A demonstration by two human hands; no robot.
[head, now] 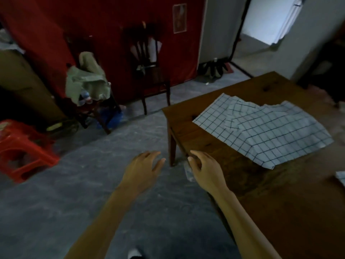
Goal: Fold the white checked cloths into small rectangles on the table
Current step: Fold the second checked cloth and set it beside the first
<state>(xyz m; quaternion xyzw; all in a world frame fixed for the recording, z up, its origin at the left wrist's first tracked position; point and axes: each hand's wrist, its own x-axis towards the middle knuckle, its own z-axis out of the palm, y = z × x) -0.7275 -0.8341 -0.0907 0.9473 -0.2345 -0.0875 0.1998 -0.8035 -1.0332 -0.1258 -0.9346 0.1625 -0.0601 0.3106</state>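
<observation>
My left hand (141, 166) and right hand (203, 166) — each grip wide, empty — near the bench (261, 184) edge, apart from the checked cloth (265, 128).

A white cloth with a dark checked pattern (261, 129) lies partly folded and rumpled on the brown wooden counter (280, 193). The left hand (143, 169) hovers over the grey floor (93, 184) with relaxed fingers, holding nothing. The right hand (205, 170) is at the near edge of the counter, fingers loosely bent. Behind stand a dark wooden chair (149, 71) and a red plastic stool (22, 148).
</observation>
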